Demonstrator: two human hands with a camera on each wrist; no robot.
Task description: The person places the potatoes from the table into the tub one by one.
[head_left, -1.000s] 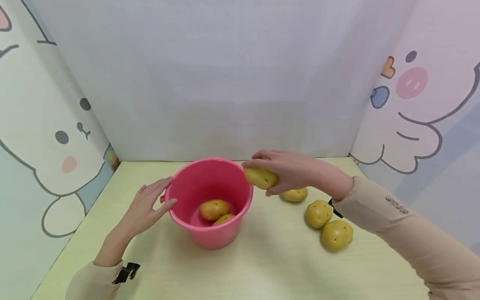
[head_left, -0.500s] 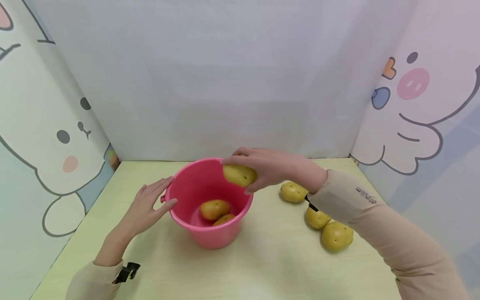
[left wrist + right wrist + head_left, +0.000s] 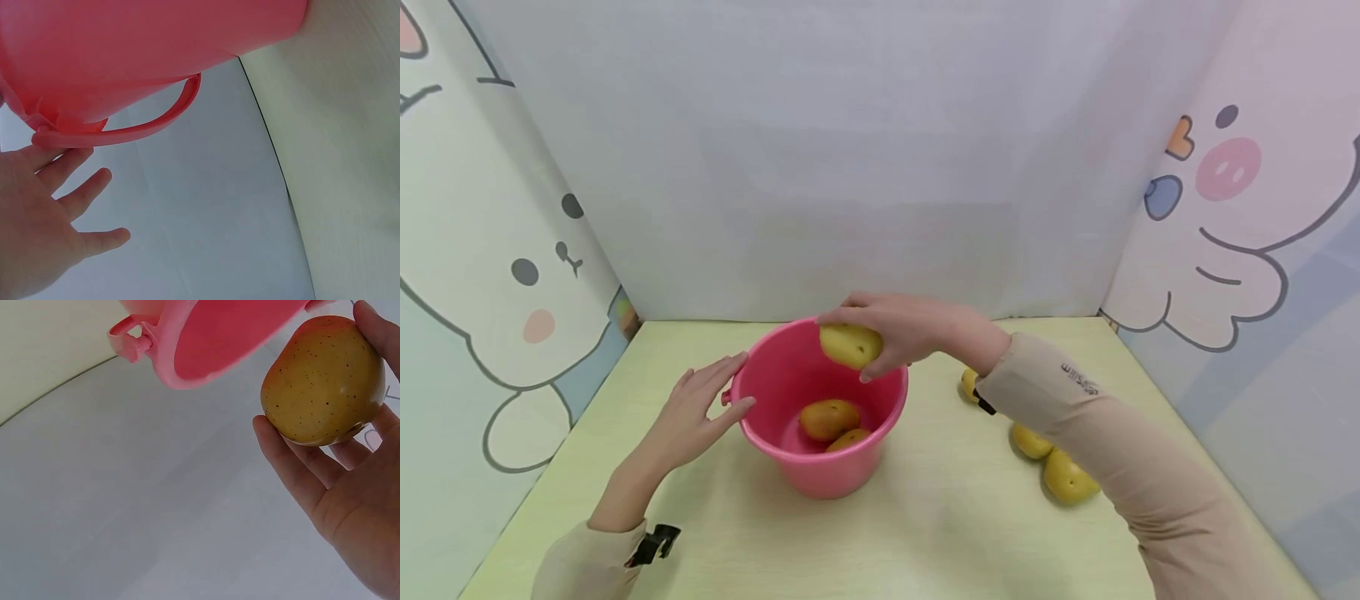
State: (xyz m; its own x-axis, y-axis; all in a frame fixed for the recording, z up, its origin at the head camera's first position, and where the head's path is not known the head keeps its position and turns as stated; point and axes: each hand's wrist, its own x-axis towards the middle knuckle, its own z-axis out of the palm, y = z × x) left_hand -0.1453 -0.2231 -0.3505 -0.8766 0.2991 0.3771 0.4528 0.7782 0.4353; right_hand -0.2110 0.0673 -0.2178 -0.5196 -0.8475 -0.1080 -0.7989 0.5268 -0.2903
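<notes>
A pink bucket (image 3: 831, 475) stands upright on the table, with two potatoes (image 3: 829, 419) lying at its bottom. My right hand (image 3: 910, 327) grips another yellow potato (image 3: 851, 345) over the back right of the bucket's mouth. In the right wrist view, thumb and fingers span this speckled potato (image 3: 325, 381), apart from the bucket's rim. My left hand (image 3: 696, 417) rests at the bucket's left rim. Its fingers are spread and fairly straight beside the handle (image 3: 144, 130) in the left wrist view; the thumb is mostly hidden there.
To the right, partly behind the right sleeve, lie three more potatoes (image 3: 1067, 478) on the pale yellow table (image 3: 925, 533). A white wall sheet (image 3: 865, 167) rises at the table's back edge. Panels with cartoon animals flank both sides.
The right hand has carried its potato leftward, from beside the bucket's right rim to over its mouth. The left hand and the bucket have stayed put.
</notes>
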